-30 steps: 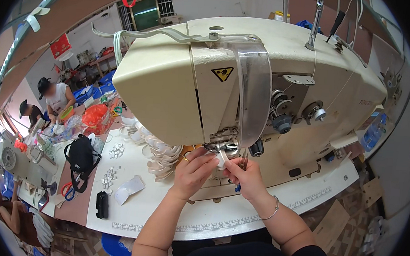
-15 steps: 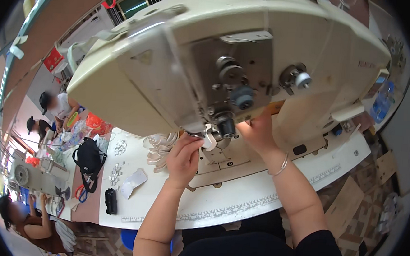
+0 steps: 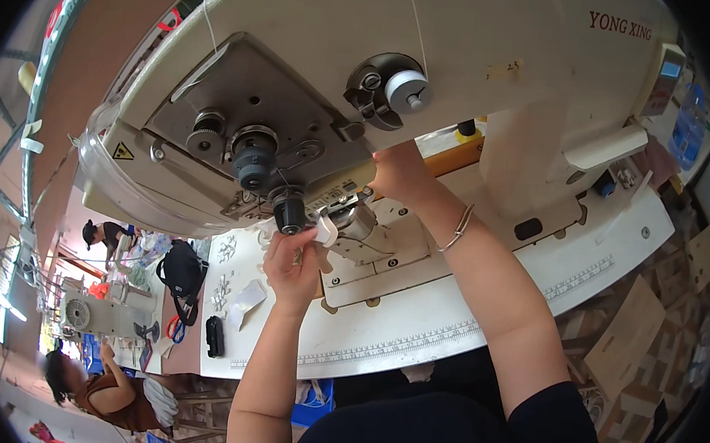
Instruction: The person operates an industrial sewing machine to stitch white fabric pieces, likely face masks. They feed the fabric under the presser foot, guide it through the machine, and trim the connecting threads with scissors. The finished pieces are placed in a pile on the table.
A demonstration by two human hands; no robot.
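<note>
A large cream sewing machine [image 3: 497, 75] fills the upper part of the view. My left hand [image 3: 290, 268] is closed in a pinch on a small curved white strip [image 3: 326, 230], close beside the needle area and the metal clamp parts [image 3: 349, 214]. My right hand [image 3: 401, 174] reaches under the machine's arm; its fingers are hidden behind the machine head, so what they touch does not show. A bracelet [image 3: 458, 229] circles my right wrist. Dark tension knobs [image 3: 254, 158] and a white bobbin [image 3: 408, 92] sit on the machine's face.
On the white table [image 3: 346, 348] lie small white pieces [image 3: 222, 291], a sheet of paper [image 3: 247, 303] and a black case [image 3: 214, 337]. A black bag [image 3: 181, 275] and scissors [image 3: 175, 329] are farther left. A water bottle [image 3: 688, 129] stands at right. A person [image 3: 104, 389] works at another machine.
My viewpoint has shifted, so the machine appears larger and displaced leftward. My left hand keeps its pinch on the white strip by the needle area; my right hand stays under the arm.
</note>
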